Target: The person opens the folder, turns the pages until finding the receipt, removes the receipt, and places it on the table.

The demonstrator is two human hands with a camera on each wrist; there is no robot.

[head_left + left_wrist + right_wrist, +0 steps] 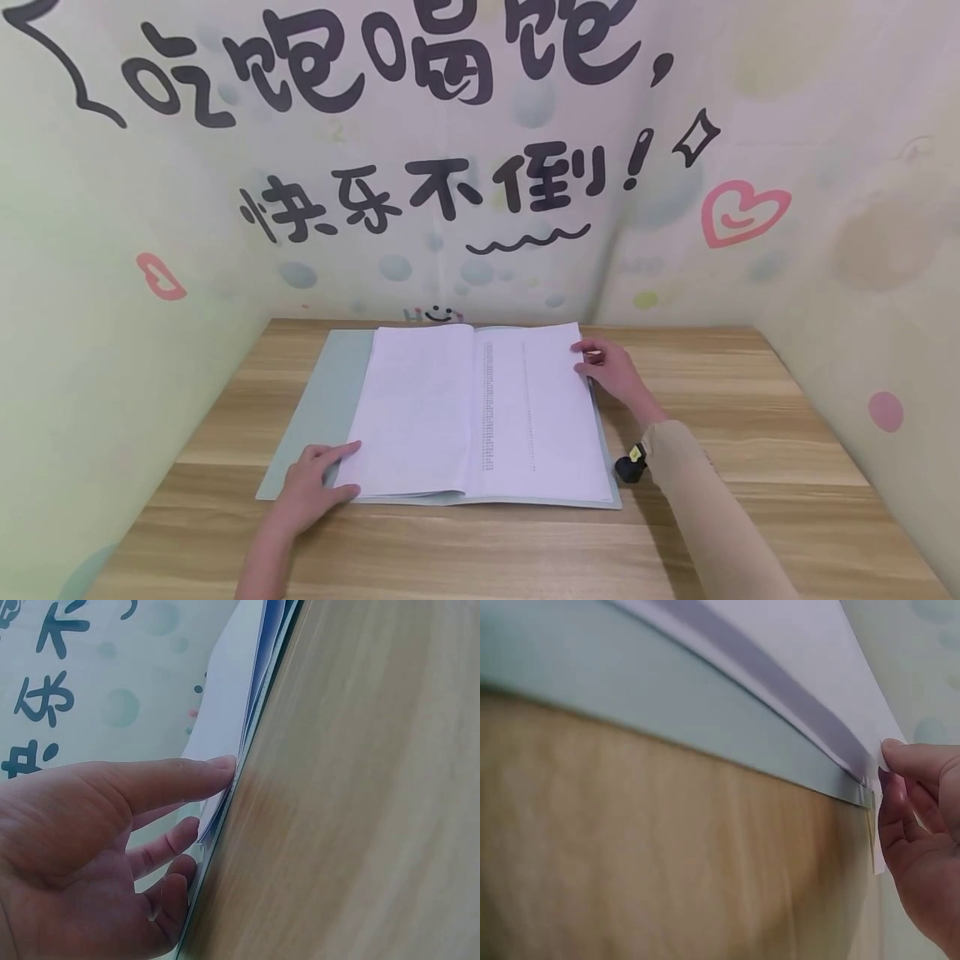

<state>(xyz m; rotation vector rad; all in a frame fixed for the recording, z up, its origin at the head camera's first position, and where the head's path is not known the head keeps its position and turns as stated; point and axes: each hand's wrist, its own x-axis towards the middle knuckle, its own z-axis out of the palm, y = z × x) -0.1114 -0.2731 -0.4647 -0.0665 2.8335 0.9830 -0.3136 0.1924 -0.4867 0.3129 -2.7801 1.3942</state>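
Note:
An open booklet of white pages lies in a pale blue-green cover (318, 400) on the table. Its left page (416, 408) looks blank in the head view, while the right page (551, 408) bears narrow columns of small print. My left hand (307, 487) rests at the lower left of the pages, thumb and index finger spread apart. In the left wrist view its thumb (187, 780) touches the page edge. At the upper right edge, my right hand (611, 367) pinches a page (802, 667) between thumb and fingers, lifting that edge off the cover.
The wood-grain table (525, 550) extends around the booklet on every side. Behind it stands a pale wall (420, 275) with large black lettering, and walls close in on the left and right. A small black device (630, 467) sits at the right wrist, by the sleeve.

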